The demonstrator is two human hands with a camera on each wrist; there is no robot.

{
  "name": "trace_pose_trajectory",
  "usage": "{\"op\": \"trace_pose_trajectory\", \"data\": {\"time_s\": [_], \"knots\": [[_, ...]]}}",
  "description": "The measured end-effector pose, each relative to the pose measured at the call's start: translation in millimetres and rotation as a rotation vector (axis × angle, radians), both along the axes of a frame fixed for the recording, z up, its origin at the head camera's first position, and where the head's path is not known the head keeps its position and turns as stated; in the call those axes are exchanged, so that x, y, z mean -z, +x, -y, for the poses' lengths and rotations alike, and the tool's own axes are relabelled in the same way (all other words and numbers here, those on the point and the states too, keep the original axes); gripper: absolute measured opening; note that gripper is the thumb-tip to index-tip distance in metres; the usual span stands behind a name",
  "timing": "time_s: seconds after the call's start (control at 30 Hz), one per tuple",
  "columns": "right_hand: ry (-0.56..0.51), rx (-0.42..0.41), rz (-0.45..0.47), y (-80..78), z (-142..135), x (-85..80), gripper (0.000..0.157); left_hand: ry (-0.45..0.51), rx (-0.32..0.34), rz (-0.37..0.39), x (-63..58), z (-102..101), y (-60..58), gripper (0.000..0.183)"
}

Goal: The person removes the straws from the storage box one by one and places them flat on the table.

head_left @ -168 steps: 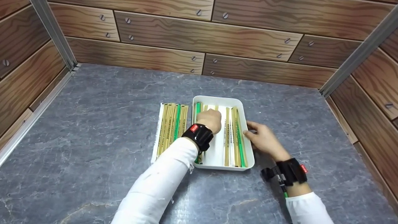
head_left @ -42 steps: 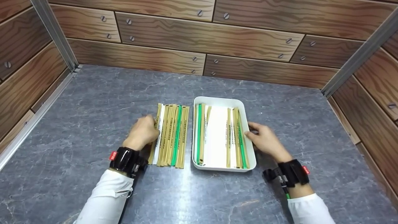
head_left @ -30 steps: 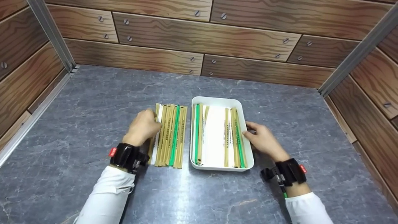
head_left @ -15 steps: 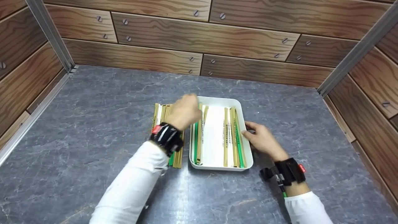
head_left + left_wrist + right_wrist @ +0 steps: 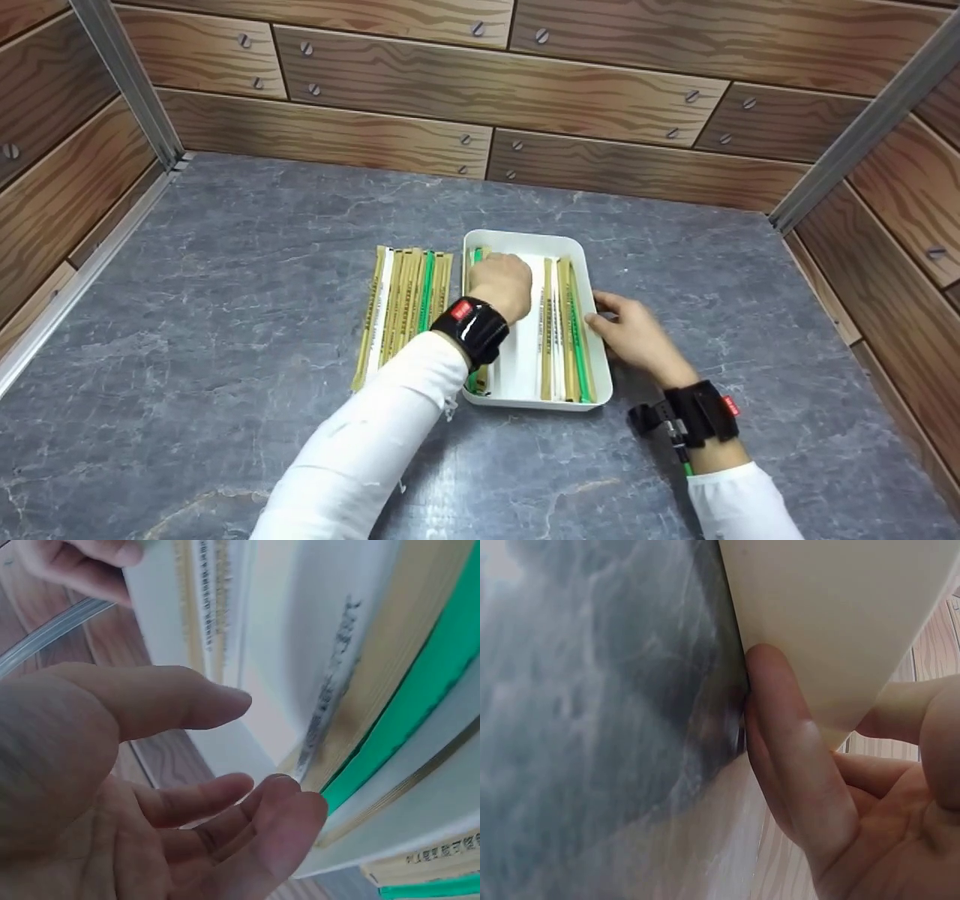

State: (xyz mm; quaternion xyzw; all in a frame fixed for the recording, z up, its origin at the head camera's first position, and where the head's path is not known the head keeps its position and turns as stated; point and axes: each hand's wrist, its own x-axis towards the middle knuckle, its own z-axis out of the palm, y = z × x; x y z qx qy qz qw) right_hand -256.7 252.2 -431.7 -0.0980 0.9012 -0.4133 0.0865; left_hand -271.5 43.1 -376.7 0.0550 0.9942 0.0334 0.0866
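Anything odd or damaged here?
Yes: the left sleeve looks frayed, with loose threads hanging near the black wristband. The slim packets beside the white tray lie side by side; nothing looks spilled.

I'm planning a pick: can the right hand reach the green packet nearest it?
Probably: the right hand must clear the tray's side wall, but nothing covers most of the green packet inside.
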Motion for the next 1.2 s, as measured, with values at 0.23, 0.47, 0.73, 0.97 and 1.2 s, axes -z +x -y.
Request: {"op": "trace_pose_trajectory", "data": {"time_s": [0.23, 0.47, 0.73, 0.97, 1.2], "knots": [[-0.009, 0.006, 0.011, 0.4, 0.6, -0.2, 0.055, 0.029, -0.011, 0.040, 10.9, -3.1, 1.9, 0.028], [0.001, 0.004, 0.000, 0.1, 1.1, -1.0, 0.055, 0.134, -0.022, 0.057, 10.8, 0.0, 7.8, 0.028], [-0.002, 0.005, -0.005, 1.2, 1.8, -0.7, 0.054, 0.221, -0.037, 0.029, 10.2, 3.1, 8.0, 0.026], [-0.007, 0.004, -0.003, 2.4, 1.6, -2.0, 0.055, 0.239, -0.022, 0.042, 4.1, 8.4, 6.1, 0.038], [-0.019, 0.001, 0.000, 1.8, 1.1, -1.8, 0.055, 0.337, -0.006, 0.073, -7.9, 24.1, 6.8, 0.059]]}}
